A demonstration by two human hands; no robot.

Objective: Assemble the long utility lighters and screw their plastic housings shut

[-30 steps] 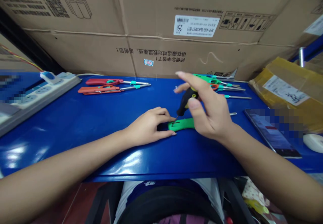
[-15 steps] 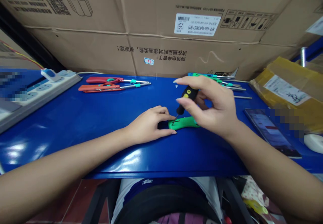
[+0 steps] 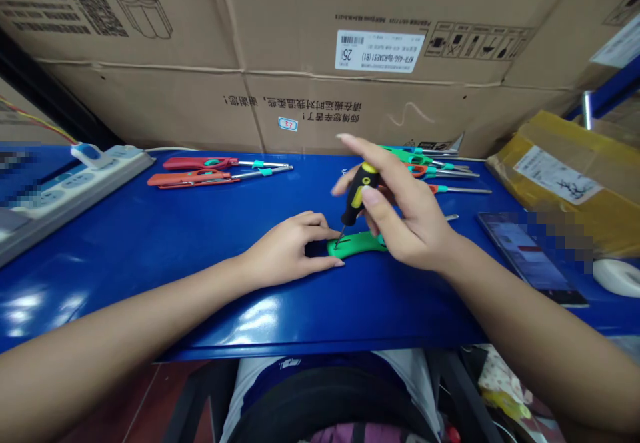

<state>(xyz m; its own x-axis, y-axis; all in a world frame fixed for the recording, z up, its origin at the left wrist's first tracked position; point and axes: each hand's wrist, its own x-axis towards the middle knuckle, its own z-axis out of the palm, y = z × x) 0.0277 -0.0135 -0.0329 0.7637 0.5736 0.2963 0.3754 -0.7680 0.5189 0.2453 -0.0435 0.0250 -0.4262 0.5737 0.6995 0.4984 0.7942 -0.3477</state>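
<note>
A green long-necked gas lighter (image 3: 356, 246) lies flat on the blue table, its far part hidden behind my right hand. My left hand (image 3: 295, 246) rests on the table and pinches the lighter's handle end between thumb and fingers. In my right hand (image 3: 403, 206) is a small black and yellow screwdriver (image 3: 357, 193), tilted, with the thumb and fingers around its handle. The screwdriver's tip meets the handle end of the lighter, close to a dark slot.
Two red lighters (image 3: 200, 171) lie at the back left, beside a white power strip (image 3: 85, 190). Several green and orange lighters (image 3: 440, 163) lie behind my right hand. A phone (image 3: 533, 256), a yellow-taped parcel (image 3: 560, 176) and a white round object (image 3: 617, 276) are at right. Cardboard (image 3: 300, 50) stands behind.
My right hand's fingers have shifted on the screwdriver handle, showing more of it, and the index finger now points up and away. My left hand keeps its hold. The view has shifted slightly.
</note>
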